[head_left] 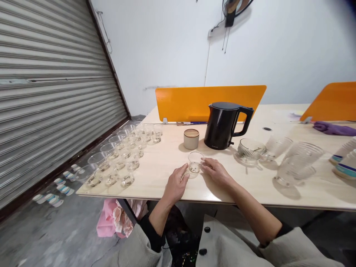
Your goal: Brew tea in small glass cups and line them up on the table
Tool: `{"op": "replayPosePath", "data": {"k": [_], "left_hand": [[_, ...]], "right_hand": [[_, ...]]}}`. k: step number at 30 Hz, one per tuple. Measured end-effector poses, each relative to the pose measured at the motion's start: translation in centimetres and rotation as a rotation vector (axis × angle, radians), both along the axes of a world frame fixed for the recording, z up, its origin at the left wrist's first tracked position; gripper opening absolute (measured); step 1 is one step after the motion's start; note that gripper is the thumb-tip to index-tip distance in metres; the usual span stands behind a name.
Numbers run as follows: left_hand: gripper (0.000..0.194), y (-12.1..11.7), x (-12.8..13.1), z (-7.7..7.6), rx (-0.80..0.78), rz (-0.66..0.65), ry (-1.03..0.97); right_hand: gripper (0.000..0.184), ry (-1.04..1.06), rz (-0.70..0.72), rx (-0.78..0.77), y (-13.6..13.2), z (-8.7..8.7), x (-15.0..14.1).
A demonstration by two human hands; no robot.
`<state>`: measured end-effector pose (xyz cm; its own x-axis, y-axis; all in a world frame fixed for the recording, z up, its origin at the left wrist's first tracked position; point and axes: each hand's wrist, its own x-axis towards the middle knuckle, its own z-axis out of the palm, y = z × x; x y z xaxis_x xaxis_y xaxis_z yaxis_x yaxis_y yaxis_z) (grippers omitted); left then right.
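Observation:
A clear plastic cup stands upright on the table in front of me, with a little pale liquid and dark bits, perhaps tea leaves, at its bottom. From the left, my left hand has its fingertips and thumb against the cup's lower side. My right hand grips the other side, fingers bent round near the rim. Just beyond is a grey canister with a wooden lid. A black electric kettle stands behind to the right, beside a ribbed glass bowl.
Rows of similar filled cups cover the table's left side. Stacked clear cups lie on the right, near paper cups and a purple cloth. An orange divider crosses the back. Pink bags lie below the table.

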<state>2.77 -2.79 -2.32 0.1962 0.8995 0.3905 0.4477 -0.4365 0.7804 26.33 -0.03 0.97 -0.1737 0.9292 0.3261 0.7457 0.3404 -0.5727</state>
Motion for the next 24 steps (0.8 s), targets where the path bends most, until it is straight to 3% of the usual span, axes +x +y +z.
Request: {"op": "replayPosePath", "data": {"k": [4,8,11,16,24], "left_hand": [[0.052,0.9,-0.6,-0.2,0.015,0.061,0.010],[0.057,2.2,-1.2,0.8,0.118,0.114,0.295],[0.062,2.9,-1.0,1.5,0.073,0.128,0.533],[0.060,2.9,-0.4,1.8,-0.015,0.122,0.734],[0.061,2.6,-0.3,2.1,-0.049,0.102,0.760]], "right_hand": [[0.052,-0.165,-0.117,0.079,0.4,0.3,2.1],[0.061,-0.434,-0.091,0.055,0.7,0.0,3.0],[0.067,-0.548,-0.128,0.003,0.6,-0.6,2.5],[0.065,-0.586,-0.135,-0.081,0.9,-1.1,1.9],[0.062,-0.542,0.002,-0.094,0.9,-0.5,1.5]]}}
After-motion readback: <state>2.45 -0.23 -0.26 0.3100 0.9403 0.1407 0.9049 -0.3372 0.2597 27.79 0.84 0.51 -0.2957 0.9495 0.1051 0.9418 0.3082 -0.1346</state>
